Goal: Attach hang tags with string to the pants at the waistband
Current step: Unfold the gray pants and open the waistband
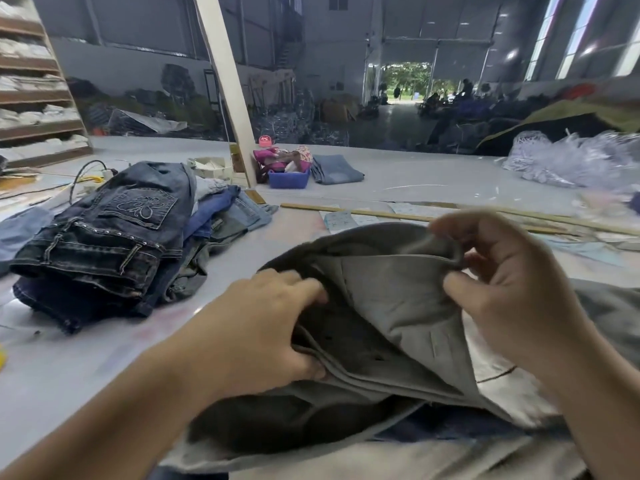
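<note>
A pair of grey pants [388, 306] lies on the table in front of me with its waistband opened up, showing the lighter lining. My left hand [263, 327] grips the near edge of the waistband, thumb under the seam and fingers on top. Further right, my right hand [512, 289] pinches the far, raised edge of the waistband between thumb and fingers. No hang tag or string shows in either hand.
A stack of folded dark jeans [104, 244] sits at the left. Paper tags [341, 220] and a long wooden stick [381, 213] lie beyond the pants. A blue basket [289, 178] and a slanted post [225, 81] stand further back. Clear plastic bags [571, 161] pile at right.
</note>
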### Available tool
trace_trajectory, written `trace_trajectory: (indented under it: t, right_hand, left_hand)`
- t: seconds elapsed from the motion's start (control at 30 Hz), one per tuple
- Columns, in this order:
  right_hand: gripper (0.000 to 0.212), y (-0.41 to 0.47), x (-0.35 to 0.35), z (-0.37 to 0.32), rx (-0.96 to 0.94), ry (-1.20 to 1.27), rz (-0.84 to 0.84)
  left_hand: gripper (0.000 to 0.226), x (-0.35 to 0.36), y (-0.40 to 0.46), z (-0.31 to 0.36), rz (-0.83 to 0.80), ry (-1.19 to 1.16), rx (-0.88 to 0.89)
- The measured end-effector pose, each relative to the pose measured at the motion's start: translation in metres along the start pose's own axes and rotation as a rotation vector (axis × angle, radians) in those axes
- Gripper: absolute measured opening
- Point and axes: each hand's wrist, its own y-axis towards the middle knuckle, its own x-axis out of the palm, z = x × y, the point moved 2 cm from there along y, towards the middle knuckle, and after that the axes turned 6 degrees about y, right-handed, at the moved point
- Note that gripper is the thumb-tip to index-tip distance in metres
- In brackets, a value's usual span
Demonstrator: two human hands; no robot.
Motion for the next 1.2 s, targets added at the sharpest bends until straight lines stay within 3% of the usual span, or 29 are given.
trace_trajectory:
  t: [0.1, 0.2, 0.27, 0.33, 0.43, 0.47, 0.57, 0.67, 0.73, 0.83, 0.9, 1.0, 1.13, 1.2]
  right_hand:
    - [0.065, -0.005, 0.013, 0.001, 0.019, 0.193, -0.125]
    - [0.051, -0.011, 0.021, -0.003, -0.009, 0.183, -0.065]
    - [0.039, -0.011, 0.012, -0.007, 0.011, 0.208, 0.025]
    - [0.034, -0.014, -0.001, -0.008, 0.053, 0.155, -0.067]
    - [0.071, -0.030, -0.016, -0.004, 0.137, -0.151, -0.431]
    - [0.074, -0.035, -0.021, -0.002, 0.119, -0.260, -0.451]
    - [0.038, -0.037, -0.043, 0.006, 0.008, -0.365, -0.193]
    - [0.042, -0.035, -0.068, 0.025, 0.140, -0.257, 0.072]
    - [0.038, -0.033, -0.073, 0.030, 0.156, -0.227, 0.131]
    - [0.037, -0.027, -0.072, 0.023, 0.128, -0.239, 0.270]
    - [0.018, -0.020, -0.078, 0.012, 0.073, -0.246, 0.419]
    - [0.013, -0.007, -0.099, 0.001, 0.103, -0.259, 0.639]
    - [0.018, -0.009, -0.110, 0.001, 0.238, -0.482, 0.509]
    - [0.020, -0.016, -0.099, 0.005, 0.244, -0.640, 0.365]
  left_hand:
    - [0.099, -0.006, 0.002, 0.010, 0.202, -0.271, -0.021]
    - [0.105, -0.001, 0.019, 0.030, 0.281, -0.095, 0.025]
    - [0.072, 0.007, 0.033, 0.038, 0.267, -0.024, 0.038]
    - [0.030, 0.007, 0.043, 0.036, 0.317, -0.023, 0.029]
    - [0.021, -0.002, 0.055, 0.023, 0.465, -0.278, -0.123]
    - [0.023, -0.007, 0.059, 0.019, 0.493, -0.343, -0.149]
    - [0.041, -0.016, 0.064, 0.022, 0.545, -0.353, -0.136]
    - [0.057, -0.018, 0.056, 0.037, 0.665, -0.236, -0.098]
    - [0.052, -0.020, 0.053, 0.050, 0.690, -0.160, -0.005]
    - [0.034, -0.025, 0.054, 0.064, 0.630, -0.166, 0.169]
    - [0.032, -0.026, 0.052, 0.067, 0.571, -0.159, 0.241]
    - [0.032, -0.022, 0.050, 0.054, 0.347, -0.126, 0.186]
    - [0.074, -0.006, 0.038, 0.012, -0.210, -0.039, -0.135]
    - [0.094, 0.001, 0.027, 0.001, -0.341, -0.050, -0.225]
